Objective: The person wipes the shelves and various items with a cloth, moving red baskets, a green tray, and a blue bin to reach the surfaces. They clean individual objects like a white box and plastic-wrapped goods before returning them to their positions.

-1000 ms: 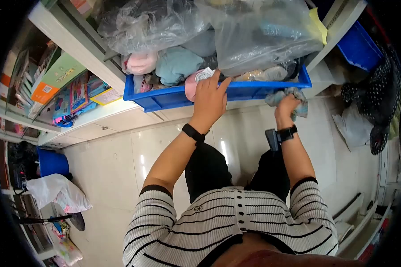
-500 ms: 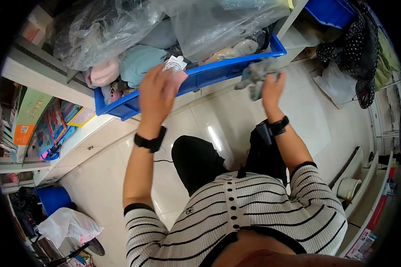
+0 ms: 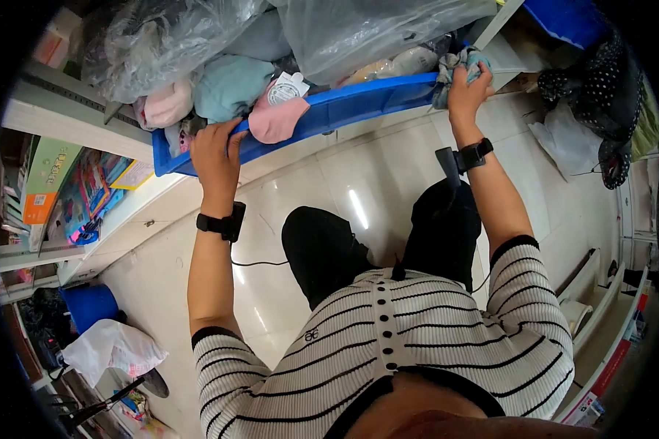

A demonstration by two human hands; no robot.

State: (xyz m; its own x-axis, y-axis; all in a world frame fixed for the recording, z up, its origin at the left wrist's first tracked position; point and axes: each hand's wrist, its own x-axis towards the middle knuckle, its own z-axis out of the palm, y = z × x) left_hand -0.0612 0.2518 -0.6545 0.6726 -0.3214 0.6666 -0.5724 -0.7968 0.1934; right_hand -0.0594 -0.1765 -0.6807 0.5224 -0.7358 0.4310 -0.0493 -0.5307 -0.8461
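A long blue bin (image 3: 344, 108) on a shelf holds socks and clear plastic bags. My left hand (image 3: 217, 155) grips the bin's front rim near its left end, thumb over the edge. A pink sock (image 3: 277, 121) with a white round-patterned label (image 3: 287, 88) hangs over the rim just right of that hand. At the bin's right end, my right hand (image 3: 467, 94) is closed around a grey-and-teal cloth (image 3: 444, 80), pressed against the corner. Behind the rim lie a teal bundle (image 3: 231, 86) and a light pink one (image 3: 168, 104).
Plastic bags (image 3: 388, 33) cover the bin's back. Books and packages (image 3: 55, 175) stand on the left shelf. A black polka-dot cloth (image 3: 597, 95) and a white bag (image 3: 564, 139) are at right. Lower left are a blue bucket (image 3: 91, 307) and a white bag (image 3: 117, 351).
My left hand has let go of the pink sock and label, moved left and taken hold of the rim. My right hand has moved up and right with the cloth to the bin's corner.
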